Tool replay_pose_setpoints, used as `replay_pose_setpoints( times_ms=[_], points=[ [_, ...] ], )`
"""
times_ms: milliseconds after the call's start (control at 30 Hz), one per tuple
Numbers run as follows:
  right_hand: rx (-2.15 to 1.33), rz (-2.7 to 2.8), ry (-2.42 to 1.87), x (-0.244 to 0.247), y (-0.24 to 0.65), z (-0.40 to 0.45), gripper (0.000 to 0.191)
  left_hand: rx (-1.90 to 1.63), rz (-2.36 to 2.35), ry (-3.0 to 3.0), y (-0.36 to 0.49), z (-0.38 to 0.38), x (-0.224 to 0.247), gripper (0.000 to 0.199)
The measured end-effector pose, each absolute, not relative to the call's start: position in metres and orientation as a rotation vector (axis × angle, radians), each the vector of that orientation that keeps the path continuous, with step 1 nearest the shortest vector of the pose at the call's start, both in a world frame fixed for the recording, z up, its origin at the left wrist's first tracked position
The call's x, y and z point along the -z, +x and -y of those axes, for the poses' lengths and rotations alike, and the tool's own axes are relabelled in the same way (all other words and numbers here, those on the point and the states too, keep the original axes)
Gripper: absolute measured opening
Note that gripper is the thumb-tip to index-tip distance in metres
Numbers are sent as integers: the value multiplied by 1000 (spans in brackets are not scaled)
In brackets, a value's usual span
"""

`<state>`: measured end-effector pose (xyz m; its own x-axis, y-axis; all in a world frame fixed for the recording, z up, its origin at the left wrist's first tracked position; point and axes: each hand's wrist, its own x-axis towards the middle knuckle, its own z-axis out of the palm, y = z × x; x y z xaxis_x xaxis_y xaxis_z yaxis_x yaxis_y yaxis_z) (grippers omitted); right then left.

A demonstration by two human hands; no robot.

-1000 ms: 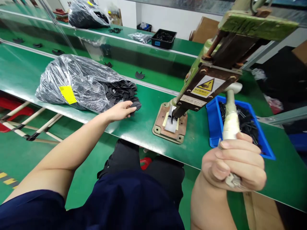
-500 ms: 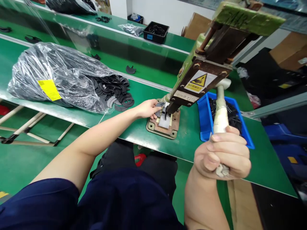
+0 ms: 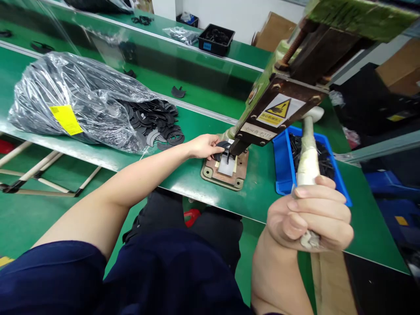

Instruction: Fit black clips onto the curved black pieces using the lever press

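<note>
Left grip (image 3: 204,147) partly hides the curved black piece (image 3: 223,144).

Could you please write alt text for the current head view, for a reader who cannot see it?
A person's left hand holds a dark curved piece at the base of a press, while the right hand grasps its lever. On the green bench, a clear bag of dark pieces lies left, a blue bin of black parts right.
</note>
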<state>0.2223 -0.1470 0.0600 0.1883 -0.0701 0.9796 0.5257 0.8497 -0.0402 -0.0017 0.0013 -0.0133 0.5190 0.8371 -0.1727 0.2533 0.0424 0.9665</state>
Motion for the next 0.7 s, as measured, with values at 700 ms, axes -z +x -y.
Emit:
replay_pose_setpoints(
  times_ms=[700],
  points=[
    [451,1322,-388,-65,215,144,43,-288,-1113,1105,4,-1,-14,20]
  ],
)
